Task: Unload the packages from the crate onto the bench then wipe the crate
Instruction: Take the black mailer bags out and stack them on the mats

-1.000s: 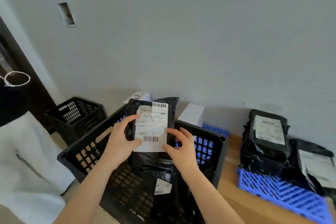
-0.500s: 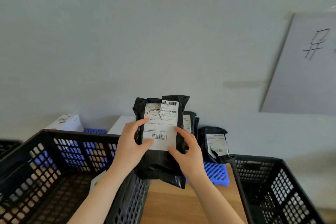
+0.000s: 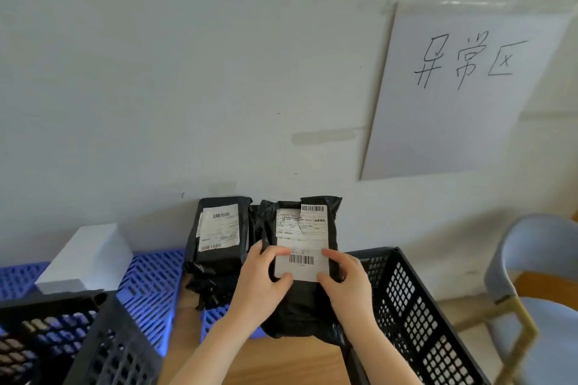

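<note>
I hold a black plastic package with a white shipping label upright between both hands over the wooden bench. My left hand grips its left edge, thumb on the label. My right hand grips its right edge. Just left of it, another black package with a label stands on top of a stack against the wall. The black crate sits at the lower left, mostly out of frame; its inside is hardly visible.
Blue plastic trays lie on the bench under the stack, with a white box on them at left. A second black crate stands to the right. A grey chair is at far right. A handwritten sheet hangs on the wall.
My hands carried the package out of the crate and to the right, to beside the stacked packages on the bench. The view swung right with it.
</note>
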